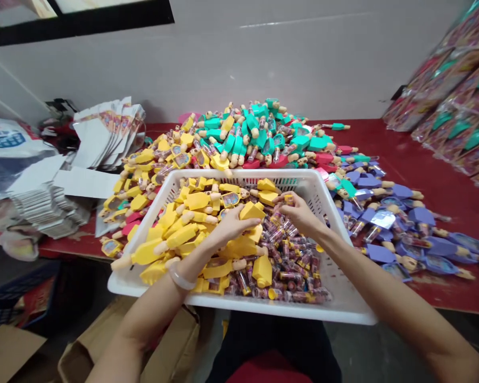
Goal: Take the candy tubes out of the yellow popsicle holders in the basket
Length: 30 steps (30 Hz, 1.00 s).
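Bagged stack: filled clear packs at far right look finished, judging by wrap and neat stacking.
Heaps: plenty left by the look of it; loose yellow heap, green heap and purple heap lie unbagged on the red table.
White basket: well stocked; yellow pieces fill mostly the left side, clear tubes mostly the right. Looks mid-job, not near done.
Held yellow piece: above the basket's middle, at the border between yellow pieces and tubes. Long axis seems roughly left-right, slightly tilted; handle not visible, so can't tell which way it points.
Left hand: grasping that piece between thumb and fingers.
Right hand: fingertips look pinched on a yellow-ended tube, over the basket's right half; yellow end shows, rest hidden, axis can't be told.
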Tool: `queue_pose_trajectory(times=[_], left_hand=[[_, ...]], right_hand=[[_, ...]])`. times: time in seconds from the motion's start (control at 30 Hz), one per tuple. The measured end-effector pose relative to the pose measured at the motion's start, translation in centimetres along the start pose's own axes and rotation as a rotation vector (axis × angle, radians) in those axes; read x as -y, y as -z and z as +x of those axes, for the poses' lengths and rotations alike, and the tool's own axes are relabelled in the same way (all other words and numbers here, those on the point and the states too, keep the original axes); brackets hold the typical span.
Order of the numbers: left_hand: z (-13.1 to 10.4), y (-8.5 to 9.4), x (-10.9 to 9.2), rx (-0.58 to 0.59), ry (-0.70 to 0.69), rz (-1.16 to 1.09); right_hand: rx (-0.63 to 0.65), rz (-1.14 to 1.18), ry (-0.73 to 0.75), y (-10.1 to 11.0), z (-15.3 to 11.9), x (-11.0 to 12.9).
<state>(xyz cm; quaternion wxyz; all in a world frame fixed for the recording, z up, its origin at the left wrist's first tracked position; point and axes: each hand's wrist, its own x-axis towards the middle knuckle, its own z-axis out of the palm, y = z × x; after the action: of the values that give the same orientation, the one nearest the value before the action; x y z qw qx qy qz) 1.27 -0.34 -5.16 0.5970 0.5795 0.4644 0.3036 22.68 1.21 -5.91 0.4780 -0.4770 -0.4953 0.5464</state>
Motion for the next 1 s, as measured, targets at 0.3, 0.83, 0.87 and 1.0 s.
queue_pose_trajectory(times=[0.3,0.83,0.87,1.0], left_hand=[[-0.9,-3.2,-0.4,-0.047,-0.073,-0.157],[-2.9,0.5,-3.0,0.049,-0.159,0.711],[-3.1,0.5,-3.2,0.059,-0.139,0.767],[-3.1,0.9,-3.5,0.082,-0.080,0.821]], right_hand=[[0.110,0.415,-0.195,-0.1,0.4,0.5],[0.328,-0.763,0.461,0.6,-2.5,-1.0],[0.310,-0.788,0.523,0.6,-2.4,-1.2],[0.282,-0.878,0.659,0.6,-2.5,-1.3]])
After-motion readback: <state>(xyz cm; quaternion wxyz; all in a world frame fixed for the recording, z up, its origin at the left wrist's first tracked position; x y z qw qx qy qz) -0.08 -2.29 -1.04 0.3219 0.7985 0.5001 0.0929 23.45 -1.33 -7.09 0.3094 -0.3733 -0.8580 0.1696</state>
